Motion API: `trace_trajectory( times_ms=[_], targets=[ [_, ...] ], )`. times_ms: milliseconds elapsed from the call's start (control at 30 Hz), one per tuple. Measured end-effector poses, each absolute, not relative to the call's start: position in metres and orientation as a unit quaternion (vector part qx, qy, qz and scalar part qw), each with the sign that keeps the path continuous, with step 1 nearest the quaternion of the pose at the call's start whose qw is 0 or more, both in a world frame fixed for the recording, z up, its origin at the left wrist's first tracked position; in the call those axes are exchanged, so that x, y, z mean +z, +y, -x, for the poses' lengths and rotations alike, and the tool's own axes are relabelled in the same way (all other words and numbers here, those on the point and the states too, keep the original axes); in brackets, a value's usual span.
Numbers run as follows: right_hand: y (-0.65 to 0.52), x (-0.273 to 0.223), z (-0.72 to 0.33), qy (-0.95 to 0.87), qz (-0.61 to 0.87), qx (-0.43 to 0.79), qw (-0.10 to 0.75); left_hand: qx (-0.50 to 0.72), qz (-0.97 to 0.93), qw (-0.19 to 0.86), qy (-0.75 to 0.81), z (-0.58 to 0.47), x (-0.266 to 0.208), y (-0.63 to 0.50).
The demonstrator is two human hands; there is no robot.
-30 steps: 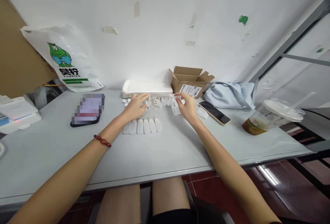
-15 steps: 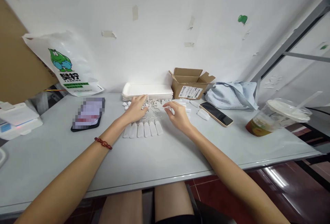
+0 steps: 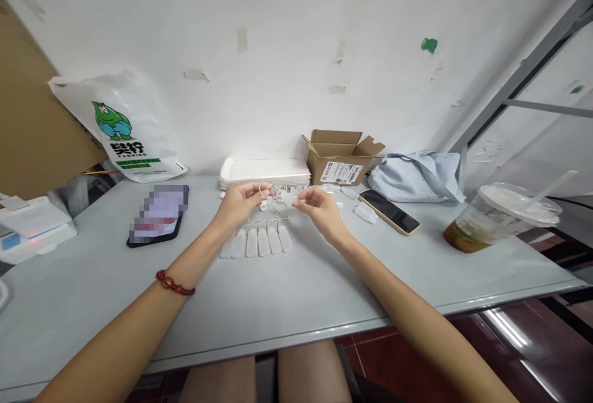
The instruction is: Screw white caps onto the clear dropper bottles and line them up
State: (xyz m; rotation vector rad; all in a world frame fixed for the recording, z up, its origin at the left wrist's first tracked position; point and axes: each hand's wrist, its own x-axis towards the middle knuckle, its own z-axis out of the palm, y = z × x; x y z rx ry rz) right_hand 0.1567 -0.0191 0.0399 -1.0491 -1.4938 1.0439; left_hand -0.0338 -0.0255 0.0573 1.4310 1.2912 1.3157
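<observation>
My left hand [image 3: 239, 206] is closed in a pinch on a thin white cord [image 3: 264, 188], above the table's middle. Facing it, my right hand [image 3: 320, 210] pinches a small translucent white sleeve [image 3: 288, 199] between thumb and fingertips. Whether the cord runs through the sleeve is too small to tell. Below my hands lies a row of several similar translucent sleeves [image 3: 264, 242], side by side, with white cords at their upper ends. Behind my fingers more white cords and small pieces are partly hidden.
A stack of white trays [image 3: 266, 170] stands against the wall beside an open cardboard box [image 3: 340, 159]. Rightward are loose sleeves [image 3: 365, 212], a phone [image 3: 390, 210], a light blue cloth bag [image 3: 417, 174] and a drink cup [image 3: 491, 217]. Another phone [image 3: 160, 214] and a plastic bag [image 3: 125, 131] are left.
My left hand has drawn back from the pile near the trays and now pinches a cord. My right hand stays nearly in place with the sleeve. The view has tilted slightly up.
</observation>
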Motion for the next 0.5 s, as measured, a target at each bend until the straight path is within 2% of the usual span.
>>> trace_trajectory(
  times_ms=[67, 167, 300, 500],
  targets=[
    [-0.021, 0.042, -0.156, -0.584, 0.413, 0.489, 0.499, 0.513, -0.558, 0.423, 0.496, 0.03, 0.059, -0.034],
    [-0.026, 0.046, -0.154, -0.555, 0.389, 0.541, 0.498, 0.502, -0.578, 0.399, 0.505, 0.026, 0.059, -0.04],
    [-0.03, 0.048, -0.152, -0.53, 0.375, 0.577, 0.495, 0.509, -0.6, 0.332, 0.521, 0.025, 0.056, -0.04],
    [-0.03, 0.049, -0.152, -0.489, 0.362, 0.61, 0.507, 0.507, -0.594, 0.339, 0.526, 0.023, 0.059, -0.043]
  ],
)
